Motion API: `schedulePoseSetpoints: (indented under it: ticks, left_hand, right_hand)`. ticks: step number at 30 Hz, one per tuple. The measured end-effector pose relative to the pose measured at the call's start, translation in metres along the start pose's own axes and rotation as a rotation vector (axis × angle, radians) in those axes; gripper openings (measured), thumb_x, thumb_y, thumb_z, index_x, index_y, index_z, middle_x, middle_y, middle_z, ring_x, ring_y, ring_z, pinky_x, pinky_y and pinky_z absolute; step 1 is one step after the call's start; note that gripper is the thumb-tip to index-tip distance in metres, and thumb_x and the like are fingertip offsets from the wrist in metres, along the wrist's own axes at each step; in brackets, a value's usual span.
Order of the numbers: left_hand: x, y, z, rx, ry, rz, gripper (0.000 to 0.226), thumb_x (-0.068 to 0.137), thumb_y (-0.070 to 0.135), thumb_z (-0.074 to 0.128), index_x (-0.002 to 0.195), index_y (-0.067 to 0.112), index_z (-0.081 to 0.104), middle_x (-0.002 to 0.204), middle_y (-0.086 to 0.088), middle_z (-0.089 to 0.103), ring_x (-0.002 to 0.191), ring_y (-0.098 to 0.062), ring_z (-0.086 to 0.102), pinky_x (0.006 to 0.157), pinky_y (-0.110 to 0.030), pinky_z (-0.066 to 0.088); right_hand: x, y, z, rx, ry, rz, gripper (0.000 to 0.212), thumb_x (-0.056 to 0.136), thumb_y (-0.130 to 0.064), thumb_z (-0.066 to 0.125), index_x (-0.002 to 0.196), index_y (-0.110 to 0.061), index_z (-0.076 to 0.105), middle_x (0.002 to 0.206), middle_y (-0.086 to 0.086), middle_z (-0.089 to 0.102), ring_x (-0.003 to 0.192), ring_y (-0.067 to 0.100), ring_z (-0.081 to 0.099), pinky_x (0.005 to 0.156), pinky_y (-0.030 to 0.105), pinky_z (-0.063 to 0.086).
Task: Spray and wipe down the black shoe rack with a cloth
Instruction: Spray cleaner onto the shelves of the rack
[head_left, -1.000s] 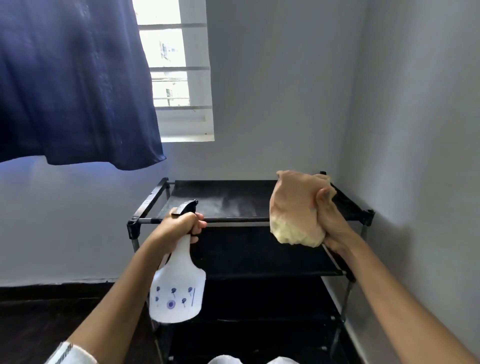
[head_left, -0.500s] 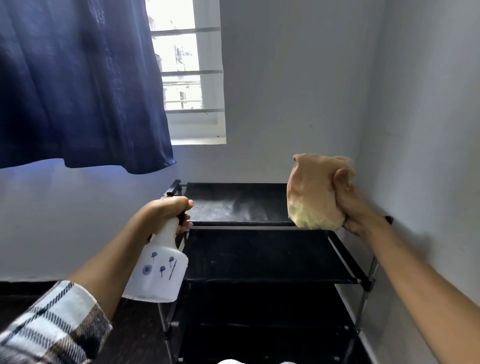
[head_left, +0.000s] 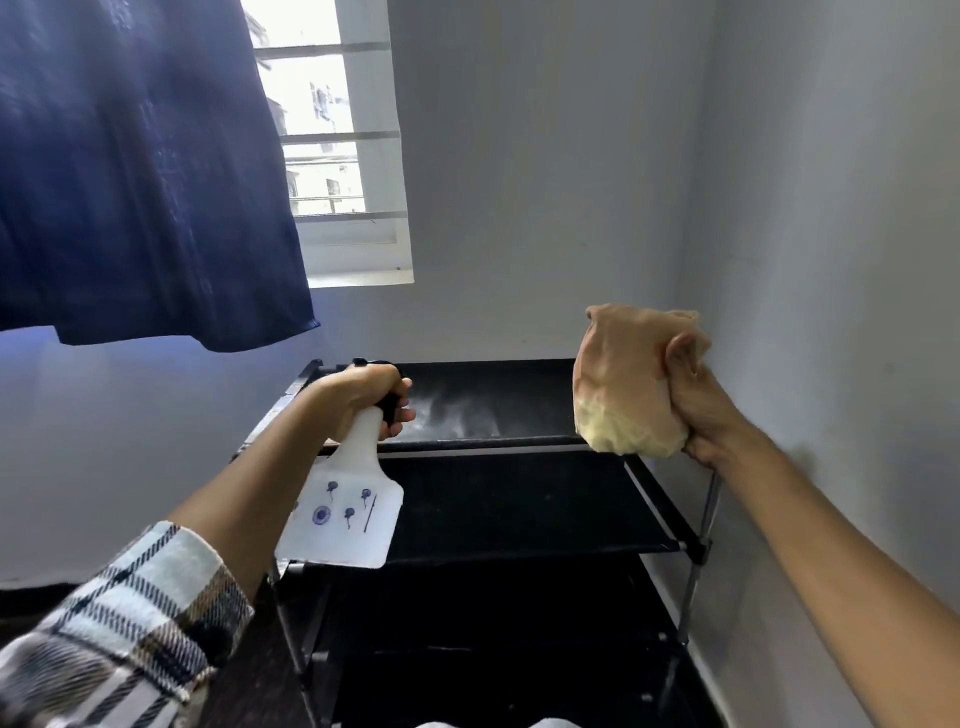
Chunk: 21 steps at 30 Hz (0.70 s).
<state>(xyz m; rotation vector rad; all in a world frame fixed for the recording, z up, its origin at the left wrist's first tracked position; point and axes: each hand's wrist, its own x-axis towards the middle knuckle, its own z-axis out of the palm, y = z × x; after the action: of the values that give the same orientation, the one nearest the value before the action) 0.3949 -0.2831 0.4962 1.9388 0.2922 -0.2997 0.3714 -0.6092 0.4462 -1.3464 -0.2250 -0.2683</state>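
the black shoe rack (head_left: 498, 514) stands in the room's corner, its tiers of dark fabric stretched on thin metal tubes. a pale misty patch lies across the top tier. the white spray bottle (head_left: 347, 512), printed with small blue flowers, hangs tilted at the rack's nine o'clock edge, its black nozzle toward three o'clock. the tan cloth (head_left: 626, 379), bunched and yellowish underneath, is held above the top tier's three o'clock end.

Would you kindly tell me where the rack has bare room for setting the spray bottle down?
The second shelf lies bare between its front and back bars. The top shelf is bare too, though misted. Its ends are crowded by the left hand and cloth.
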Motion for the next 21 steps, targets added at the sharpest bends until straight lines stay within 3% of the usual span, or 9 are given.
schedulePoseSetpoints:
  ticks: [3,6,12,18,21]
  left_hand:
    - [0.006,0.005,0.015,0.002,0.001,0.010,0.033,0.095,0.011,0.036,0.064,0.013,0.049,0.049,-0.004,0.042,0.044,-0.014,0.034,0.038,-0.017,0.032]
    - [0.011,0.008,0.026,0.044,0.035,-0.004,0.034,0.093,0.013,0.038,0.061,0.014,0.049,0.044,-0.001,0.039,0.044,-0.012,0.031,0.043,-0.020,0.029]
    - [0.016,0.017,0.045,0.016,0.005,-0.011,0.035,0.094,0.018,0.044,0.061,0.017,0.055,0.048,-0.003,0.047,0.048,-0.014,0.047,0.047,-0.023,0.037]
    - [0.014,0.030,0.068,0.001,0.001,0.007,0.037,0.091,0.012,0.037,0.057,0.015,0.051,0.041,-0.001,0.037,0.040,-0.012,0.030,0.039,-0.017,0.029]
    - [0.011,0.038,0.081,-0.023,-0.086,0.004,0.043,0.095,0.018,0.043,0.053,0.013,0.052,0.052,-0.006,0.048,0.035,-0.014,0.041,0.036,-0.018,0.036]
  right_hand:
    - [-0.004,-0.002,-0.007,0.017,0.006,-0.009,0.123,0.038,-0.078,0.073,0.131,-0.001,0.049,0.121,0.017,0.063,0.110,0.026,0.063,0.077,0.029,0.057]
    - [-0.007,-0.004,-0.014,0.019,0.021,-0.018,0.123,0.040,-0.078,0.073,0.131,0.001,0.049,0.124,0.020,0.061,0.113,0.028,0.061,0.086,0.035,0.056]
    - [-0.009,-0.008,-0.027,0.015,0.077,-0.007,0.124,0.035,-0.078,0.074,0.129,0.001,0.051,0.123,0.020,0.061,0.114,0.029,0.061,0.090,0.036,0.054]
    - [-0.009,-0.011,-0.036,-0.024,0.121,0.017,0.114,0.040,-0.080,0.071,0.127,-0.006,0.055,0.122,0.014,0.064,0.112,0.027,0.062,0.099,0.049,0.047]
    - [-0.009,-0.014,-0.039,-0.033,0.160,0.012,0.116,0.037,-0.081,0.071,0.125,-0.007,0.056,0.120,0.013,0.065,0.110,0.025,0.064,0.098,0.047,0.048]
